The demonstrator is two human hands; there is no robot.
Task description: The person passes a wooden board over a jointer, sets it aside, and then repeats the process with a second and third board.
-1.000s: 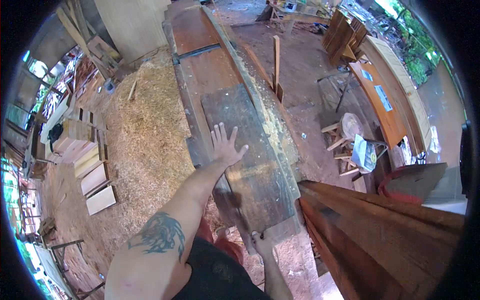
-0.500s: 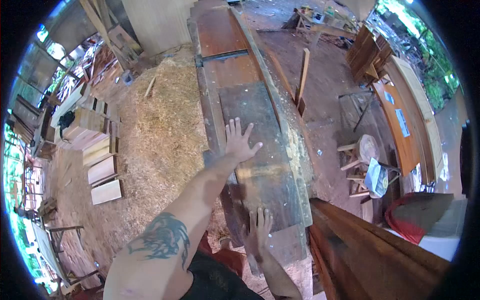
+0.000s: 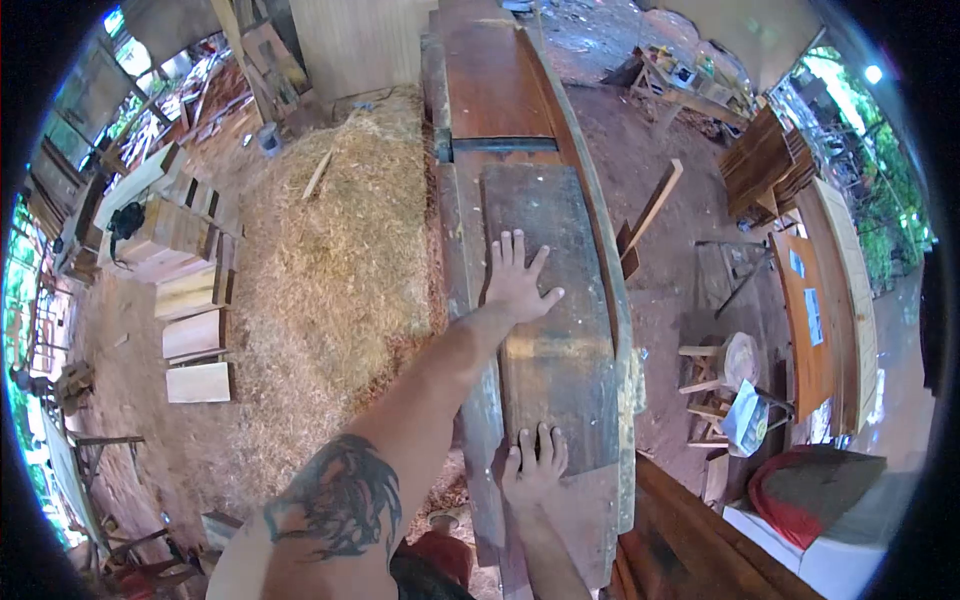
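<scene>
A long dark, worn wooden board [image 3: 565,385] lies flat on a narrow wooden bench [image 3: 590,525]. My left hand [image 3: 518,285] rests palm down on the middle of the board, fingers spread, thumb pointing right. Nearer to me, my right hand [image 3: 535,470] is pressed on the board's near end with its fingers apart and holds nothing. Just beyond the board's far end, a dark slot [image 3: 505,147] crosses the bench. A raised wooden strip [image 3: 590,200] runs along the bench's right side. The board's underside is hidden.
Wood shavings [image 3: 350,230] are heaped left of the bench. Stacked light planks [image 3: 195,335] lie farther left. Rightward stand a round-topped stool [image 3: 740,358] and leaning panels [image 3: 810,330]. Reddish-brown timber [image 3: 690,540] lies close on my right, with a red-edged cover [image 3: 800,500] beyond.
Under both my hands, the dark board has slid forward along the bench, and its far end is closer to the slot. The camera view has also shifted.
</scene>
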